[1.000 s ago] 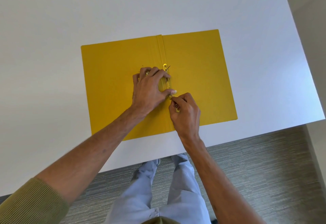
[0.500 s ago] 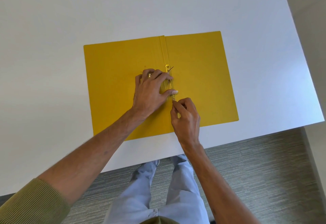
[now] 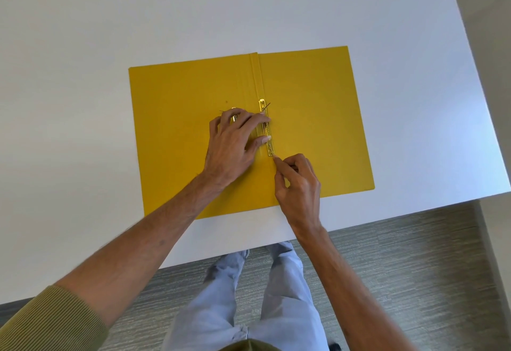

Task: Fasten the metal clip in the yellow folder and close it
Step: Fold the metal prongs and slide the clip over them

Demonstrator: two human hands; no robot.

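A yellow folder (image 3: 309, 118) lies open on a white table (image 3: 83, 32). The left hand (image 3: 235, 146), fingers spread, presses the metal clip (image 3: 267, 132) by the spine. The right hand (image 3: 300, 182) seems to pinch its near end; a slip could leave it unfastened.

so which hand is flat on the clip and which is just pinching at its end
The left hand lies spread over the metal clip, fingers across the strip. The right hand only pinches at the clip's near end.
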